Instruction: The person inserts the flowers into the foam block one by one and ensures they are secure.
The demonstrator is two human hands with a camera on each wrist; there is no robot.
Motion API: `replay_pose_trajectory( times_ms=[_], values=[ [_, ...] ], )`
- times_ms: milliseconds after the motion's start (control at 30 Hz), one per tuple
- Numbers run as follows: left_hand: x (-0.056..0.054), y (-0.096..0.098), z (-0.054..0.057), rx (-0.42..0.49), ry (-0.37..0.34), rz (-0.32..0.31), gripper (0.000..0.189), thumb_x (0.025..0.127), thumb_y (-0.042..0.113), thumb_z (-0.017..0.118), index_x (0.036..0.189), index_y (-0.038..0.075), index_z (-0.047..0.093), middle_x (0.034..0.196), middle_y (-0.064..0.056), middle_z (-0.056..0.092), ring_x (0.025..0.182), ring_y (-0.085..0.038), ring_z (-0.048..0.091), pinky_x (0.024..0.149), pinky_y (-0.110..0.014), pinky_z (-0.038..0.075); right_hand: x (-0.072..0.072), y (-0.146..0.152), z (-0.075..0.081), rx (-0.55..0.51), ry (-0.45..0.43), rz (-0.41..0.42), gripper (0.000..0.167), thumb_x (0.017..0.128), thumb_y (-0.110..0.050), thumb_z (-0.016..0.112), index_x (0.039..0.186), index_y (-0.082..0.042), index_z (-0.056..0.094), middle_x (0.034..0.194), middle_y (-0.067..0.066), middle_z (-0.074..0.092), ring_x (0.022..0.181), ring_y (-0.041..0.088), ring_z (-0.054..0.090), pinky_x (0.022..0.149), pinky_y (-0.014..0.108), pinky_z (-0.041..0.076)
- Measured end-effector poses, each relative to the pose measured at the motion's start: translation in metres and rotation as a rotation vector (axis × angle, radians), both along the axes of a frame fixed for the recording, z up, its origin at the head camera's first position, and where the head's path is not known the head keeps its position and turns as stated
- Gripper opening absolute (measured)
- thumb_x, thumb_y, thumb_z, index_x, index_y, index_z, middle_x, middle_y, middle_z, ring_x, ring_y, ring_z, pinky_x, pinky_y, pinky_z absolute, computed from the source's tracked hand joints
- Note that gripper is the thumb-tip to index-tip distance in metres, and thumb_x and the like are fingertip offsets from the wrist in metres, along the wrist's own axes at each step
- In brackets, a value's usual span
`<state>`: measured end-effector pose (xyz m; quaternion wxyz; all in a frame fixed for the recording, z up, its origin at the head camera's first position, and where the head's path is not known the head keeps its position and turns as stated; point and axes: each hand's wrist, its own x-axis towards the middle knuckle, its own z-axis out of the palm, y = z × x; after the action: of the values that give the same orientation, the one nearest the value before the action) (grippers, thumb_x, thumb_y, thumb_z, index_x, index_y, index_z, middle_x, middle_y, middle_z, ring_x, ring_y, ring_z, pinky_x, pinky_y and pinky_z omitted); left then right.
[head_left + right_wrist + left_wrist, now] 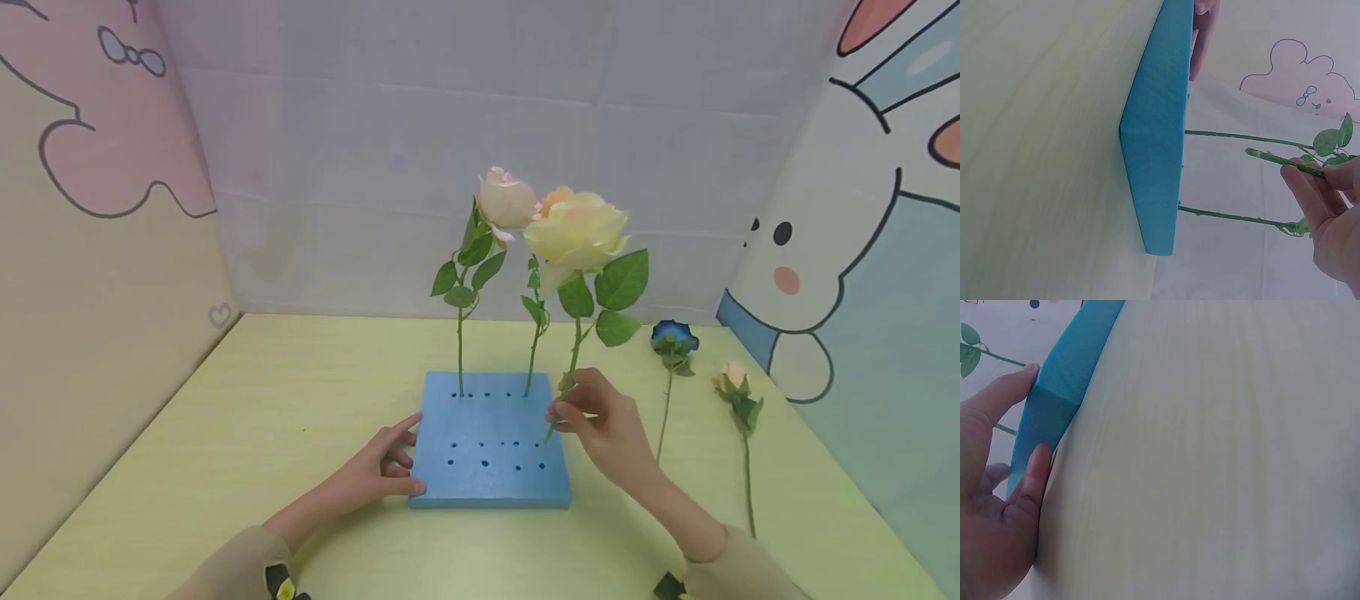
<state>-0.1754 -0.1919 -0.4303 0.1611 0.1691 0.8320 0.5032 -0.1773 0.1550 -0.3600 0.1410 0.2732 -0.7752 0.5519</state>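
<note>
Above the table, the right hand pinches a rose, probably light, best held low; left hand spreads against the block.

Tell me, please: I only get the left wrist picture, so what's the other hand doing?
Observer: The right hand pinches the stem of a yellow rose.
Operator: Is that stem stuck in the blue board yet?
Observer: No. The right wrist view shows its bottom end apart from the board.
Operator: Is anything lying on the table?
Observer: Yes, over on the right side lie a blue rose and a pale peach rose.
</note>
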Motion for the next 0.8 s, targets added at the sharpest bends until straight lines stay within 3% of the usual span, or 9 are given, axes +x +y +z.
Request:
replay_pose_trajectory(
  times_ms=[433,667,800],
  values=[
    [-0.001,-0.001,-0.001,0.000,-0.005,0.008,0.097,0.084,0.029,0.080,0.159,0.018,0.019,0.141,-0.017,0.044,0.108,-0.022,0.054,0.086,-0.017,0.049,-0.020,-0.056,-0.004,0.011,0.090,0.082,0.015,0.094,0.002,0.062,0.104,-0.001,0.052,0.080,0.016,0.070,0.074,0.027,0.073,0.066,0.026,0.060],
    [0.000,-0.001,0.000,0.001,0.000,-0.004,0.096,0.084,0.028,0.079,0.159,0.017,0.019,0.140,-0.017,0.044,0.108,-0.022,0.054,0.086,-0.018,0.050,-0.029,-0.076,-0.005,0.032,0.046,0.119,0.015,0.095,-0.002,0.061,0.105,0.000,0.050,0.082,0.018,0.072,0.075,0.029,0.073,0.069,0.025,0.060],
    [0.000,-0.001,-0.002,0.016,0.014,-0.013,0.096,0.085,0.027,0.079,0.159,0.015,0.019,0.139,-0.019,0.044,0.107,-0.022,0.054,0.086,-0.018,0.050,-0.034,-0.084,-0.008,0.084,0.080,0.118,0.016,0.094,-0.002,0.063,0.104,0.000,0.051,0.081,0.016,0.072,0.074,0.026,0.074,0.067,0.024,0.059]
  ],
)
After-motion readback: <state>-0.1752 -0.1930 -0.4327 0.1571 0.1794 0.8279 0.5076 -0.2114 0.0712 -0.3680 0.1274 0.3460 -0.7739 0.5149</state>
